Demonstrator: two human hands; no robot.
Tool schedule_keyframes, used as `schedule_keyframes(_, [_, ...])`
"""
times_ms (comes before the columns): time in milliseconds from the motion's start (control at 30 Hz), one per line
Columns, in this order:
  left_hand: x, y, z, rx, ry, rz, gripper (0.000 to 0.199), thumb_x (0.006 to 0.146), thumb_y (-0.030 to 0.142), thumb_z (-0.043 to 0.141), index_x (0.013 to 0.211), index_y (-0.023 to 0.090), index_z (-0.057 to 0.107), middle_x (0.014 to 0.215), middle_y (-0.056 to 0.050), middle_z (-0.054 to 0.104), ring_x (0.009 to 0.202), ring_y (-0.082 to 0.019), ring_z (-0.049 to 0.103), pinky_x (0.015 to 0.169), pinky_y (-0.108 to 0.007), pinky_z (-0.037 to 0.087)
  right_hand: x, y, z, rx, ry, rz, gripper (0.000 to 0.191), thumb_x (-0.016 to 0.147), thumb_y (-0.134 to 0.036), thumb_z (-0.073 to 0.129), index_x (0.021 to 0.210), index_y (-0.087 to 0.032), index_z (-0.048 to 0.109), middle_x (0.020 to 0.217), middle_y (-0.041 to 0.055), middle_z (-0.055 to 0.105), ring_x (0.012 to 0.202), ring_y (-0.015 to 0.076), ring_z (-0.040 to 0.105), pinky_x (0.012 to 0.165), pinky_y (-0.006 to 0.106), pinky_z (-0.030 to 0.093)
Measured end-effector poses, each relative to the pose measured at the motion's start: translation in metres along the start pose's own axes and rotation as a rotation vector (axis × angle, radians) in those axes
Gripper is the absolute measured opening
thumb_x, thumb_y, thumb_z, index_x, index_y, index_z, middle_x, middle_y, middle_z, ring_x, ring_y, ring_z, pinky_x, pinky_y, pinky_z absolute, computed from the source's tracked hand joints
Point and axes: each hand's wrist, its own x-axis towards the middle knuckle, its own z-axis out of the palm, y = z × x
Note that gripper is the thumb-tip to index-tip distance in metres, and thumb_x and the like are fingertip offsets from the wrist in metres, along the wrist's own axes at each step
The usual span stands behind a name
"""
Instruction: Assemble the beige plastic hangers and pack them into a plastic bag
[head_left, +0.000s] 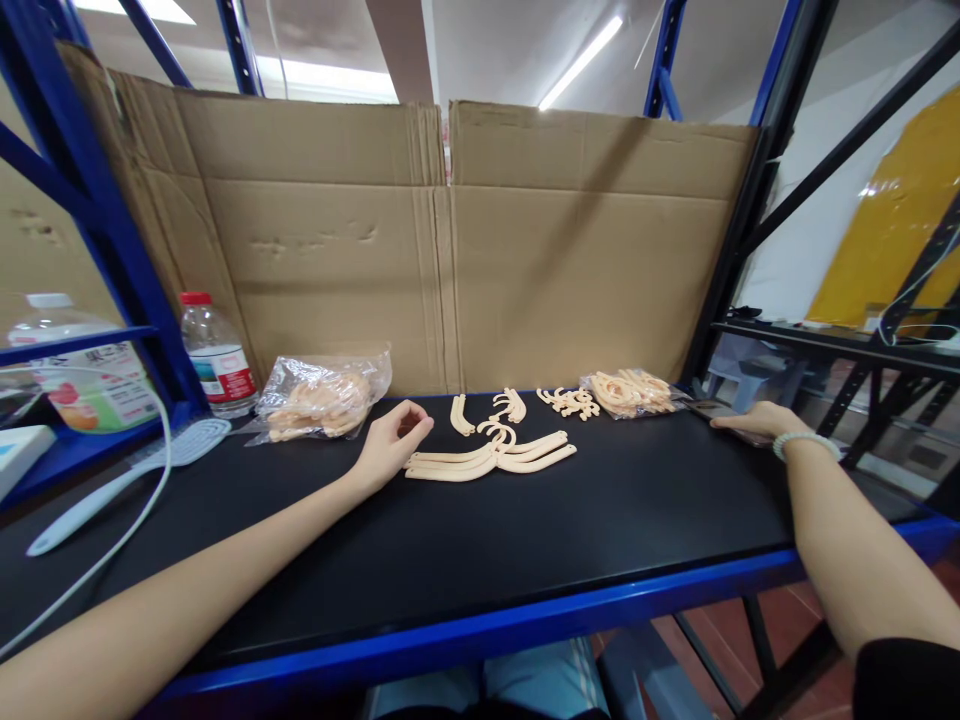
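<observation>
I am watching a black table that is carrying loose beige pieces in groups toward its back edge, midway between the corners. I am judging the work partway along: the groups are looking sorted by shape, while a larger clear bag near the back left corner and a smaller clear bag toward the back right corner are holding more.

My left hand is resting just beside the strips, fingers loosely curled toward the thumb; whether the tips are meeting, or touching a strip, I cannot tell. My right hand is pinching a phone-like slab near the right edge.

The left long strips are running roughly along the front edge, right ends bowing backward; the right long strips are slanting from there toward the back right corner. A short curved pair is pointing its long axis from back to front. Hooked pieces are facing mixed ways. Small bits are lying beside the smaller bag, showing no clear axis.
</observation>
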Motion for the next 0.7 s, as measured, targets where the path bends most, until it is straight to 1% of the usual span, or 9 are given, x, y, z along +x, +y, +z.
schedule_keyframes(67, [0.000,0.000,0.000,-0.007,0.001,-0.002,0.022,0.078,0.041,0.055,0.075,0.019,0.052,0.072,0.000,0.057,0.070,-0.016,0.056,0.067,-0.027,0.045,-0.003,-0.003,-0.002,-0.031,-0.191,0.030,0.044,0.063,-0.061,0.066,0.054,-0.018,0.057,0.070,0.0154,0.064,0.069,0.0296,0.064,0.061,0.036,0.047])
schedule_keyframes(133, [0.000,-0.001,0.001,-0.008,-0.001,-0.005,0.022,0.078,0.041,0.055,0.075,0.019,0.052,0.072,0.000,0.057,0.070,-0.016,0.056,0.066,-0.027,0.045,-0.011,-0.011,-0.009,-0.069,-0.231,0.071,0.049,0.065,-0.065,0.063,0.067,-0.015,0.064,0.084,0.0194,0.065,0.082,0.0322,0.064,0.068,0.038,0.048])
schedule_keyframes(200, [0.001,-0.003,0.001,0.002,-0.006,-0.008,0.022,0.078,0.041,0.054,0.076,0.019,0.053,0.072,0.000,0.057,0.069,-0.016,0.056,0.066,-0.027,0.045,-0.022,-0.024,-0.021,-0.100,-0.119,0.102,0.062,0.065,-0.068,0.060,0.086,-0.011,0.067,0.103,0.0250,0.061,0.097,0.0369,0.060,0.075,0.042,0.047])
schedule_keyframes(267, [0.003,-0.007,0.002,0.024,-0.017,-0.018,0.022,0.077,0.040,0.054,0.077,0.019,0.054,0.073,0.000,0.059,0.071,-0.016,0.057,0.068,-0.028,0.046,-0.034,-0.044,-0.034,-0.082,0.107,0.059,0.067,0.073,-0.066,0.052,0.104,-0.007,0.064,0.117,0.0291,0.054,0.108,0.0417,0.053,0.079,0.047,0.046])
schedule_keyframes(333, [0.008,-0.012,0.003,0.072,-0.054,-0.039,0.021,0.076,0.039,0.053,0.079,0.019,0.056,0.077,-0.002,0.062,0.074,-0.017,0.059,0.072,-0.029,0.047,-0.045,-0.073,-0.042,0.064,0.303,-0.139,0.052,0.084,-0.045,0.046,0.110,-0.003,0.062,0.113,0.0278,0.058,0.107,0.0365,0.055,0.085,0.044,0.044])
schedule_keyframes(367, [0.011,-0.016,0.004,0.103,-0.082,-0.050,0.021,0.075,0.038,0.053,0.080,0.019,0.057,0.079,-0.002,0.063,0.076,-0.017,0.060,0.073,-0.029,0.047,-0.050,-0.091,-0.044,0.156,0.303,-0.284,0.044,0.084,-0.035,0.047,0.109,-0.001,0.062,0.107,0.0260,0.062,0.102,0.0338,0.058,0.086,0.042,0.045])
schedule_keyframes(467, [0.024,-0.026,0.007,0.181,-0.169,-0.070,0.021,0.072,0.035,0.055,0.085,0.019,0.060,0.081,-0.004,0.066,0.070,-0.017,0.061,0.066,-0.029,0.049,-0.072,-0.153,-0.035,0.244,0.206,-0.544,0.027,0.082,-0.028,0.051,0.099,-0.016,0.068,0.097,0.0073,0.070,0.090,0.0198,0.064,0.082,0.027,0.048])
schedule_keyframes(600, [0.043,-0.031,0.012,0.252,-0.241,0.006,0.024,0.069,0.030,0.058,0.090,0.020,0.062,0.083,-0.003,0.066,0.059,-0.014,0.057,0.059,-0.027,0.047,-0.111,-0.243,-0.009,0.331,0.007,-1.134,0.019,0.080,-0.022,0.056,0.091,-0.019,0.071,0.090,0.0058,0.071,0.084,0.0205,0.063,0.078,0.031,0.048])
schedule_keyframes(700, [0.053,-0.026,0.015,0.290,-0.335,0.147,0.024,0.068,0.025,0.060,0.091,0.020,0.064,0.092,-0.005,0.064,0.067,-0.015,0.058,0.066,-0.028,0.048,-0.135,-0.300,0.008,0.277,-0.041,-1.352,0.019,0.080,-0.016,0.056,0.092,-0.018,0.071,0.086,0.0060,0.070,0.081,0.0196,0.062,0.076,0.031,0.047])
